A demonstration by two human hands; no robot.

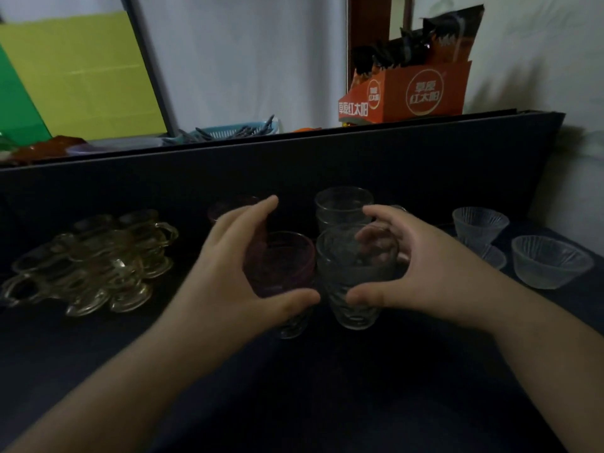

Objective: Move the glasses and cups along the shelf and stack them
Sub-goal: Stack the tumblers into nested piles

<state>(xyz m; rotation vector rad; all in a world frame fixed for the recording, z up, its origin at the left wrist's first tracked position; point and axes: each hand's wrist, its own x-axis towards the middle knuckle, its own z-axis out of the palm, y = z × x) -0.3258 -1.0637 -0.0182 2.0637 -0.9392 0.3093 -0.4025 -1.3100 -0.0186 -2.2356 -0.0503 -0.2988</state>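
- Hands at a dark shelf: left hand curls around a purple glass; right hand grasps a clear glass, touching at its 3 o'clock.
- Another clear glass stands at 12 o'clock behind.
- Amber cups cluster at 9 o'clock; ribbed bowls at 3 o'clock.

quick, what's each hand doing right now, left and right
Left hand: curled round the purple-tinted glass, gripping it.
Right hand: curled round the clear glass, thumb in front, fingers behind.
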